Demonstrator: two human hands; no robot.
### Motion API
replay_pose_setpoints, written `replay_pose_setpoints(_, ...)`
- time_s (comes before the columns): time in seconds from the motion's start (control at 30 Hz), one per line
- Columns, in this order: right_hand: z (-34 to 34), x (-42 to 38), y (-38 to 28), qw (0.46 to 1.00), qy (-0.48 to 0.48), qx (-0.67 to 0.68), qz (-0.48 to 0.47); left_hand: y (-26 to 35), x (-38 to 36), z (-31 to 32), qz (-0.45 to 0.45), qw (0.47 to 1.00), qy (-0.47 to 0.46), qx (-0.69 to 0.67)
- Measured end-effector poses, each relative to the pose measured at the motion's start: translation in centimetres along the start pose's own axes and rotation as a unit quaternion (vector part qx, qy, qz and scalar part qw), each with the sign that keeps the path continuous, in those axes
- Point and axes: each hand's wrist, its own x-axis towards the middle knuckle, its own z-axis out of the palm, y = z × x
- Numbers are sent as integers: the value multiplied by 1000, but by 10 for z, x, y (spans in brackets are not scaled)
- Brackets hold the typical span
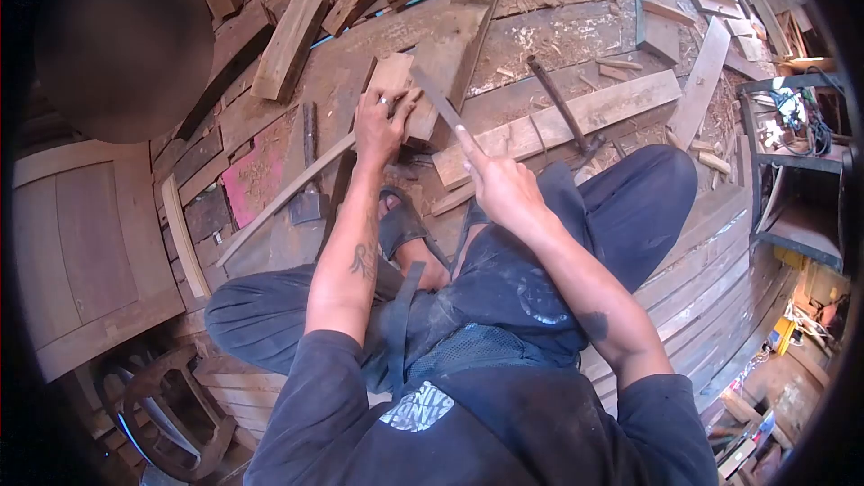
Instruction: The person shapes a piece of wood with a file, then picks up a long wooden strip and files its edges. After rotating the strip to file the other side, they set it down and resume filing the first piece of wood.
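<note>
My left hand [382,130] is closed over a small pale piece of wood [392,70], pressing it against a thick wooden block [453,47]. A ring shows on one finger. In my right hand [506,187] is a long flat metal blade [436,97], its handle hidden in the grip and the index finger stretched along it. The blade's far end reaches the edge of the pale wood, beside my left fingers. A thin wooden strip [286,200] slants down to the left of my left wrist.
A hammer [556,99] lies right of the block, near a long board [621,112]. Another long-handled tool [310,162] is left of my left arm. Offcuts and shavings litter the plank floor. A panelled wooden door [94,252] stands left, a dark metal rack [799,162] right.
</note>
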Motion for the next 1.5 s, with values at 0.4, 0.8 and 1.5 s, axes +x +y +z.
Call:
replay_pose_setpoints(0.4,36,36,-13,998,-31,-59,15,2,1,6,-52,999,0,11)
replay_pose_setpoints(0.8,28,32,-16,997,-38,-63,24,1,0,6,-53,998,-5,26)
replay_pose_setpoints(1.5,-17,64,-11,996,47,2,76,-2,3,3,-53,998,5,22)
